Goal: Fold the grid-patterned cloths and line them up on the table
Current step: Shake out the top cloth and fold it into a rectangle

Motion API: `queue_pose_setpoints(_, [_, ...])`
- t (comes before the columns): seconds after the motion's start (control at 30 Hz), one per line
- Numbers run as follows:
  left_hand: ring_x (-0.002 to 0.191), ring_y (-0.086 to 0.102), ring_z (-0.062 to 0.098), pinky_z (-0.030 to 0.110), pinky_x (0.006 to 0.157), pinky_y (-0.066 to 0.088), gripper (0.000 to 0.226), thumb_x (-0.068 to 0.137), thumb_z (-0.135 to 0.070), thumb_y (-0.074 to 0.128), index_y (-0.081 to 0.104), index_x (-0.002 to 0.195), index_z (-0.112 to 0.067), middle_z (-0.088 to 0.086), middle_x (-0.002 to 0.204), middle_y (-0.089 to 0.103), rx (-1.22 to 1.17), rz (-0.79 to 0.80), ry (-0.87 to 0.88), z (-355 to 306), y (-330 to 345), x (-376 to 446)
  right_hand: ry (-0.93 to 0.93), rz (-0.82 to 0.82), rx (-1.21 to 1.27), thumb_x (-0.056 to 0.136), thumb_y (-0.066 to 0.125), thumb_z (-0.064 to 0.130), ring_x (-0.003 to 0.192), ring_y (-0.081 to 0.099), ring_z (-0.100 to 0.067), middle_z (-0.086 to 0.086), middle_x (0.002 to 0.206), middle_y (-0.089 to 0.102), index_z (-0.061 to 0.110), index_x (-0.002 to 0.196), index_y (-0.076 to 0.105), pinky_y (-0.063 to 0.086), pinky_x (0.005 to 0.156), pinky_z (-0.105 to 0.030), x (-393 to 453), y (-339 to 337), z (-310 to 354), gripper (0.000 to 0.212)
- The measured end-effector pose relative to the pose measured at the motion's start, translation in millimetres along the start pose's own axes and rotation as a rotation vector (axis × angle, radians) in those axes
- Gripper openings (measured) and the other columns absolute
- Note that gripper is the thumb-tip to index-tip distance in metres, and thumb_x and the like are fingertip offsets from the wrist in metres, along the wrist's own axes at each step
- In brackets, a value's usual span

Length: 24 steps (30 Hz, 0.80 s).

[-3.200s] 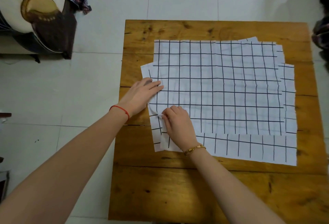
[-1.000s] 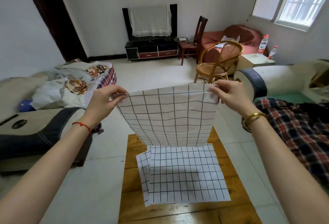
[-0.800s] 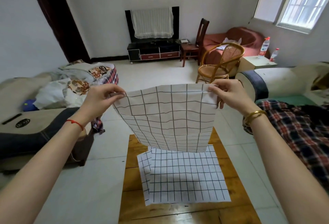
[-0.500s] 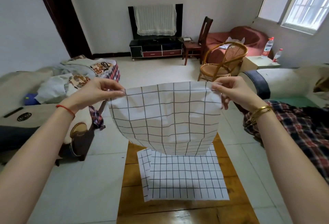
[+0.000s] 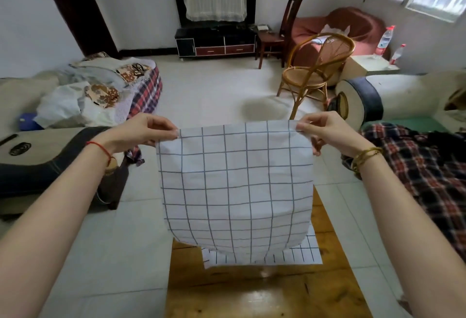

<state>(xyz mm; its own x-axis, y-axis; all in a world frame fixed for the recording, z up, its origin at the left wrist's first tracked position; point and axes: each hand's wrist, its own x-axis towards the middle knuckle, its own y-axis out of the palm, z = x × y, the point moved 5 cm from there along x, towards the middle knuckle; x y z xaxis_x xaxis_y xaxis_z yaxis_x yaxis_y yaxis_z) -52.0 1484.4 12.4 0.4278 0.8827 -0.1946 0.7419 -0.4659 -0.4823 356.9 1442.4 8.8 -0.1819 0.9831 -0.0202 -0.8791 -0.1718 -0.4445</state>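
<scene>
While it hangs in the air above the wooden table (image 5: pixel 252 295), the held cloth (image 5: pixel 234 186) is white with a thin dark grid, lines slightly wavy, top edge stretched flat between both hands, lower edge curving and sagging down over the far part of the table. Left hand (image 5: pixel 143 129) pinches the top-left corner, thumb and fingers curled tight on the fabric; red string on that wrist. Right hand (image 5: pixel 327 132) pinches the top-right corner the same way, fingers curled round the edge; gold bracelets on that wrist. Under the held cloth, more grid cloths (image 5: pixel 292 257) lie flat on the table, mostly hidden, only the near strip and a left corner showing; how many layers, cannot tell. Table is bare wood nearer the camera, glossy with a light reflection. Left of the table, a beige and dark blue sofa arm (image 5: pixel 37 161) with heaped cloth and a plaid blanket (image 5: pixel 148 90) beyond it. Right of the table, plaid fabric (image 5: pixel 428 179) on another sofa. Beyond the table, a rattan chair (image 5: pixel 317 65), a dark wooden chair (image 5: pixel 280 32), a low TV cabinet (image 5: pixel 214 42) with a lace-covered screen against the far wall.
</scene>
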Motion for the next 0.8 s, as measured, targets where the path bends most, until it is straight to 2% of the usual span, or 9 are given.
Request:
queue_pose_setpoints(0.13, [0.066, 0.064, 0.0, 0.014, 0.06, 0.049, 0.01, 0.085, -0.016, 0.073, 0.074, 0.094, -0.013, -0.007, 0.078, 0.073, 0.009, -0.116, -0.012, 35.0, 14.5, 32.2, 0.008, -0.129, -0.147, 0.089, 0.064, 0.029, 0.055, 0.057, -0.011, -0.017, 0.088, 0.068, 0.011, 0.093, 0.072, 0.049, 0.047, -0.019, 19.9, 13.5, -31.4, 0.02])
queue_pose_setpoints(0.23, [0.069, 0.063, 0.002, 0.009, 0.061, 0.046, 0.006, 0.083, -0.009, 0.073, 0.074, 0.089, -0.012, -0.009, 0.076, 0.074, 0.019, -0.176, -0.006, 70.0, 27.2, 57.4, 0.045, -0.158, -0.187, 0.091, 0.063, 0.024, 0.063, 0.06, -0.012, -0.015, 0.091, 0.07, 0.007, 0.094, 0.072, 0.05, 0.05, -0.017, 34.1, 27.9, -59.6, 0.02])
queue_pose_setpoints(0.37, [0.083, 0.066, 0.008, 0.017, 0.08, 0.05, 0.007, 0.082, -0.011, 0.075, 0.076, 0.089, -0.012, 0.001, 0.091, 0.075, 0.059, -0.214, 0.003, 114.8, 43.9, 86.6, 0.087, -0.197, -0.248, 0.091, 0.062, 0.026, 0.077, 0.061, -0.012, -0.005, 0.086, 0.071, 0.01, 0.09, 0.073, 0.047, 0.064, -0.015, 50.2, 42.2, -97.5, 0.02])
queue_pose_setpoints(0.43, [0.084, 0.066, 0.004, 0.017, 0.082, 0.05, 0.009, 0.082, -0.015, 0.075, 0.076, 0.091, -0.012, 0.0, 0.092, 0.075, 0.093, -0.253, -0.001, 129.1, 51.5, 96.2, 0.112, -0.219, -0.262, 0.09, 0.063, 0.028, 0.077, 0.061, -0.012, -0.001, 0.084, 0.071, 0.013, 0.088, 0.074, 0.044, 0.063, -0.011, 57.7, 48.6, -118.0, 0.019])
queue_pose_setpoints(0.47, [0.083, 0.065, 0.001, 0.014, 0.081, 0.049, 0.008, 0.083, -0.015, 0.075, 0.076, 0.091, -0.013, -0.002, 0.091, 0.074, 0.098, -0.267, 0.003, 135.0, 55.4, 100.7, 0.13, -0.229, -0.266, 0.09, 0.063, 0.029, 0.075, 0.06, -0.013, -0.002, 0.084, 0.071, 0.013, 0.088, 0.074, 0.045, 0.064, -0.014, 61.3, 51.6, -128.2, 0.019])
queue_pose_setpoints(0.57, [0.08, 0.064, -0.005, 0.009, 0.077, 0.047, 0.009, 0.082, -0.013, 0.075, 0.075, 0.085, -0.023, -0.013, 0.084, 0.073, 0.1, -0.291, -0.005, 151.6, 68.2, 113.6, 0.182, -0.246, -0.287, 0.089, 0.064, 0.029, 0.08, 0.064, -0.021, -0.005, 0.084, 0.072, 0.015, 0.088, 0.073, 0.053, 0.077, -0.037, 73.4, 60.2, -160.6, 0.017])
queue_pose_setpoints(0.63, [0.08, 0.063, -0.006, 0.009, 0.077, 0.047, 0.016, 0.083, -0.014, 0.074, 0.073, 0.08, -0.029, -0.02, 0.079, 0.072, 0.092, -0.301, -0.028, 163.8, 76.6, 121.5, 0.197, -0.256, -0.296, 0.088, 0.064, 0.028, 0.082, 0.064, -0.022, -0.005, 0.084, 0.071, 0.015, 0.088, 0.073, 0.053, 0.079, -0.044, 81.0, 65.6, -176.3, 0.016])
queue_pose_setpoints(0.73, [0.081, 0.063, -0.008, 0.007, 0.077, 0.045, 0.013, 0.084, -0.013, 0.073, 0.072, 0.083, -0.026, -0.018, 0.085, 0.07, 0.083, -0.305, -0.056, 176.6, 88.4, 129.3, 0.23, -0.296, -0.301, 0.088, 0.064, 0.026, 0.081, 0.063, -0.018, -0.002, 0.084, 0.071, 0.011, 0.09, 0.073, 0.052, 0.077, -0.035, 88.3, 70.9, -195.5, 0.017])
queue_pose_setpoints(0.8, [0.087, 0.064, -0.002, 0.014, 0.082, 0.048, 0.008, 0.084, -0.014, 0.073, 0.073, 0.086, -0.022, -0.011, 0.089, 0.071, 0.077, -0.299, -0.067, 184.0, 94.6, 131.3, 0.241, -0.302, -0.317, 0.088, 0.064, 0.026, 0.078, 0.059, -0.012, 0.008, 0.078, 0.067, 0.015, 0.087, 0.072, 0.048, 0.073, -0.028, 89.5, 75.1, -205.3, 0.014])
